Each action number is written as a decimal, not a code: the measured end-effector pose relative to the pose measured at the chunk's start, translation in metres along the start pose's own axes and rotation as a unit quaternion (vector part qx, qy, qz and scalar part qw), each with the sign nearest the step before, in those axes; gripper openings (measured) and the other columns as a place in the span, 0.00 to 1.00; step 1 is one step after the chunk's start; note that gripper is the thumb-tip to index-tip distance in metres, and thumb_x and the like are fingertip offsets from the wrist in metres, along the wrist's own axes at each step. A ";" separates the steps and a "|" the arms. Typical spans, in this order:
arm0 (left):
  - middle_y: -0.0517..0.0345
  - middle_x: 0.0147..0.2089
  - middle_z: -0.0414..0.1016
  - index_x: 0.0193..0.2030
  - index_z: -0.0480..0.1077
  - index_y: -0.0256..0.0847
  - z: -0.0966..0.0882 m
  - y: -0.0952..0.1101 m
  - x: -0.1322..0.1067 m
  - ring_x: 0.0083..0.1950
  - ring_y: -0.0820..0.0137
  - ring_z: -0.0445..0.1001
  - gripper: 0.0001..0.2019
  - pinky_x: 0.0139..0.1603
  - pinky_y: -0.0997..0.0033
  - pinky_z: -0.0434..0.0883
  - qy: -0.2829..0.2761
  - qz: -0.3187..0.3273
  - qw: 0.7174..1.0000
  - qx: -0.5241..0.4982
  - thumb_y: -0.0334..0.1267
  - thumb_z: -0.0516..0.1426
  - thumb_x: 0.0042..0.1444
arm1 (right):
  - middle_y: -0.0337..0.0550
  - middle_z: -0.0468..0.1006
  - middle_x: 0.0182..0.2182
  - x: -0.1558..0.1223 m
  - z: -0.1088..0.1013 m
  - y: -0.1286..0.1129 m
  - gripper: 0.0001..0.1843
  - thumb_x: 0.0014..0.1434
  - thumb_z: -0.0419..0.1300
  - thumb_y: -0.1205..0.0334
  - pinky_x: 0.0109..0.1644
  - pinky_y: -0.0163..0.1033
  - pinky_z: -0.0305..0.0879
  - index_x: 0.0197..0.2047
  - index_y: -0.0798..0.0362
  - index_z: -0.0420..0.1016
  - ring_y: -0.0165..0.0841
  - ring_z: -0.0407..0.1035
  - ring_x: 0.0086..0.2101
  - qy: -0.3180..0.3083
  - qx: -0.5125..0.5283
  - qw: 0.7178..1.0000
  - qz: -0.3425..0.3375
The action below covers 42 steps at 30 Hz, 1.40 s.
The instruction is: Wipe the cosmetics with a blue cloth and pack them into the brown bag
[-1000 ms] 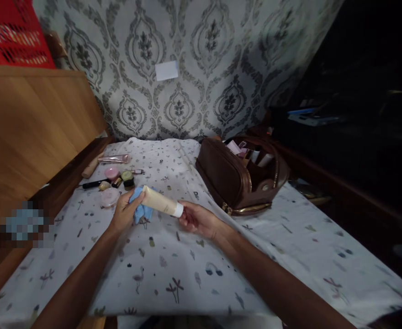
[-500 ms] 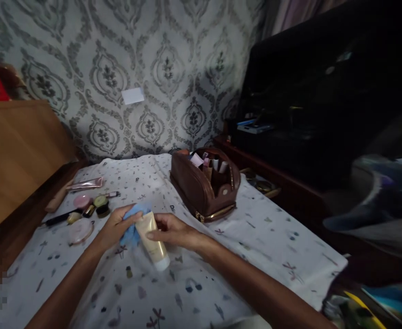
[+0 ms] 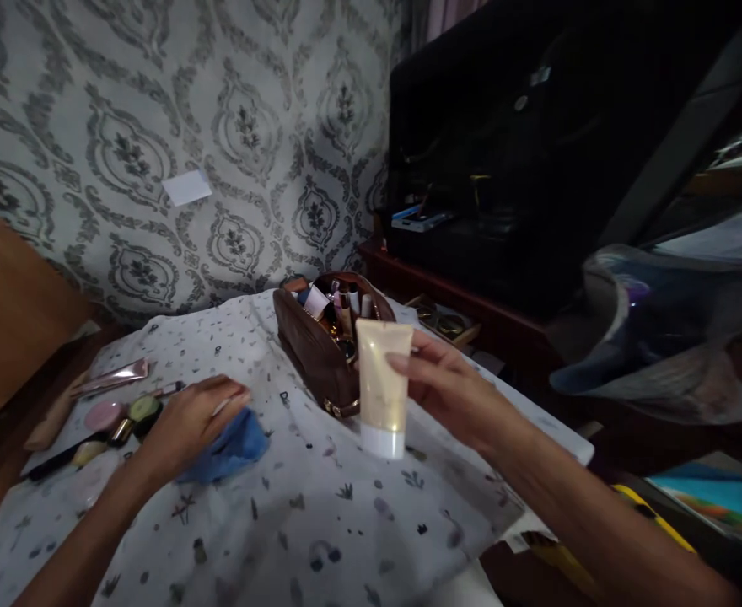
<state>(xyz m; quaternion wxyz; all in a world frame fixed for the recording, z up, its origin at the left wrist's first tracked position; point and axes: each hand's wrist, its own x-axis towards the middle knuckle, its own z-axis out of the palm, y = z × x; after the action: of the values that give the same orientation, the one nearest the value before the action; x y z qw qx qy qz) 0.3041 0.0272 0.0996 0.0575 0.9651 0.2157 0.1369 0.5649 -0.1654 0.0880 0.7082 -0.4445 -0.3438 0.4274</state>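
Note:
My right hand (image 3: 450, 384) grips a cream-gold squeeze tube (image 3: 384, 375), held upright with its white cap at the bottom. The tube is in front of an open brown cosmetic bag (image 3: 311, 346) and hides part of it. To the left, my left hand (image 3: 197, 421) is closed on a crumpled blue cloth (image 3: 235, 447), which hangs below the fingers close to the patterned sheet (image 3: 270, 539). Several small cosmetics fill the bag, among them light-capped tubes.
Beside my left hand lie a pink shiny tube (image 3: 115, 377), a pink round jar (image 3: 105, 415), a green-lidded jar (image 3: 145, 409) and a black stick (image 3: 67, 455). A large black screen (image 3: 491, 169) stands at the right, with an open tray (image 3: 443, 320) below it.
My right hand has carried the tube right and turned it more upright, away from the cloth. My left hand stays at the left with the cloth. The view has swung right.

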 end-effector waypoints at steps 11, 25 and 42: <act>0.47 0.66 0.69 0.67 0.63 0.43 0.033 0.051 0.085 0.68 0.58 0.67 0.20 0.65 0.54 0.70 0.101 0.220 0.959 0.149 0.36 0.49 0.70 | 0.37 0.77 0.33 0.043 -0.032 -0.059 0.12 0.52 0.68 0.61 0.37 0.39 0.73 0.41 0.50 0.75 0.33 0.73 0.34 0.108 -0.186 0.945 -0.248; 0.47 0.65 0.69 0.71 0.58 0.47 0.037 0.050 0.065 0.67 0.56 0.68 0.29 0.64 0.53 0.72 0.147 0.202 0.961 0.116 0.26 0.54 0.65 | 0.39 0.78 0.35 0.122 0.001 -0.025 0.28 0.55 0.56 0.74 0.38 0.35 0.62 0.59 0.52 0.66 0.34 0.71 0.34 -0.102 -0.564 0.795 -0.200; 0.54 0.53 0.78 0.55 0.74 0.50 0.014 0.055 0.091 0.61 0.58 0.73 0.15 0.60 0.54 0.72 0.114 0.179 0.976 0.049 0.35 0.52 0.67 | 0.47 0.79 0.40 0.126 0.001 0.002 0.20 0.60 0.56 0.73 0.41 0.38 0.63 0.56 0.55 0.67 0.38 0.73 0.40 -0.149 -0.553 0.803 -0.167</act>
<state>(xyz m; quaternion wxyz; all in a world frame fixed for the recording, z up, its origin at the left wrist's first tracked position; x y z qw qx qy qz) 0.4089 0.0163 0.1176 -0.0399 0.9678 0.0511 0.2431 0.6138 -0.0499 0.1003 0.3432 -0.6272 -0.6918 0.1010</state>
